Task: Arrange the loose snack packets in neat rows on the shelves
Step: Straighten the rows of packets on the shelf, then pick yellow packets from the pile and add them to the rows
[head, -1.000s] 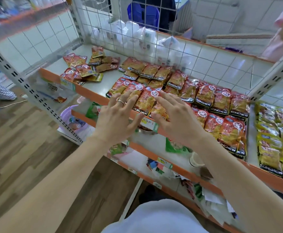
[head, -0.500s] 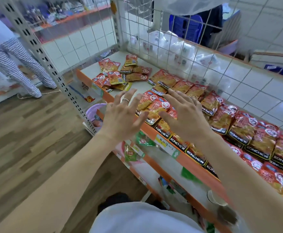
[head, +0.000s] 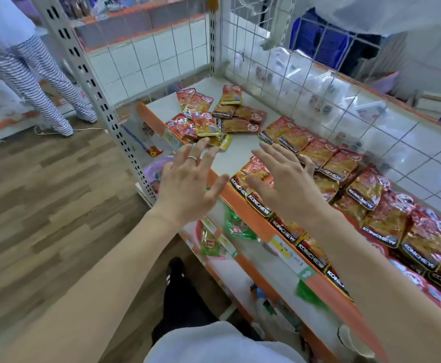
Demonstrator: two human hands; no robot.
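Loose packets, just beyond L grip

Left grip moved left off the packet rows; loose packets now just ahead of its fingertips. Right grip followed, rows' left end under it.
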